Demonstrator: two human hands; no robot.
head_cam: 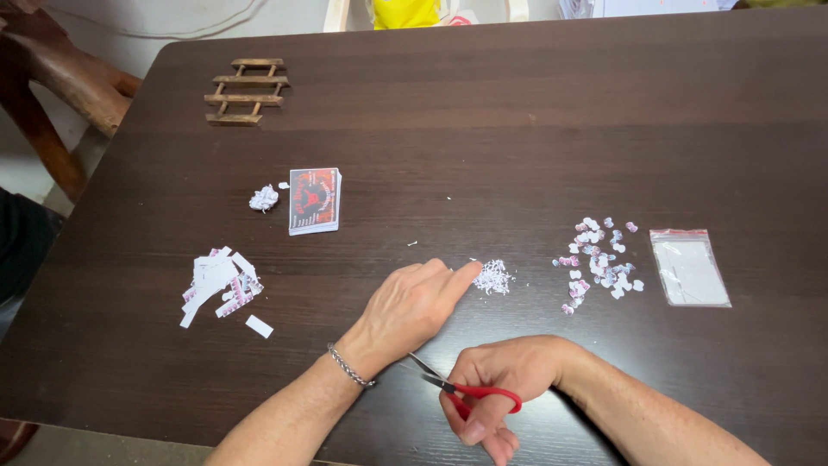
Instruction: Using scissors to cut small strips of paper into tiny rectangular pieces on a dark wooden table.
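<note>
A dark brown wood-grain worktop (483, 129) fills nearly the whole view, and everything lies flat on it. At its far left edge sits a small wooden slatted trivet (246, 91). Nearer the middle is a neat stack of printed cards (314, 200), rectangular, with a red and black face and white edges; just to its left lies a crumpled paper ball (264, 198). On the right lies a clear zip bag (690, 267) with a red strip along its top; it lies flat, and what is in it cannot be made out. Left of the bag a scatter of small cut-out paper shapes (597, 261), white with pink and blue print, spreads loosely. On the left side of the worktop a heap of white paper strips (217, 283) with reddish printed edges lies with one strip a little apart. Near the front, the left hand (410, 306), wearing a metal chain bracelet (348, 366) at the wrist, rests palm down with its fingers held together, the fingertips just beside a little pile of fine paper trimmings (493, 277). The right hand (504, 380) is curled around red-handled scissors (461, 390), fingers through the loops, the dark blades pointing left toward the other wrist, nearly closed.
</note>
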